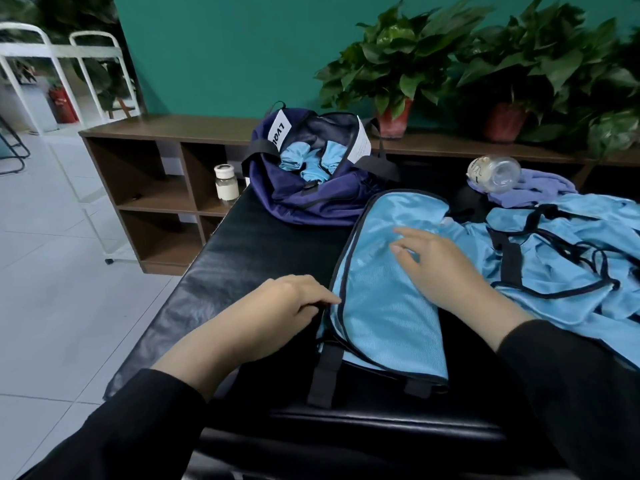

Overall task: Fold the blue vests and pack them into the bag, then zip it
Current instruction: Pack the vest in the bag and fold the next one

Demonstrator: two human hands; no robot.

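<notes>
A light blue mesh vest (381,306) with black trim lies folded lengthwise on the black padded table (242,258). My right hand (440,268) rests flat on its upper part, fingers spread. My left hand (287,310) pinches the vest's left black edge between thumb and fingers. More blue vests (568,258) lie in a loose pile to the right. The navy bag (311,195) sits unzipped at the table's far end, with rolled blue vests (308,161) inside it.
A clear bottle (495,173) lies on a purple cloth (540,188) behind the pile. A brown shelf unit (156,174) holds a white jar (226,183). Potted plants (398,71) stand on the shelf by the green wall. White racks (52,71) stand far left.
</notes>
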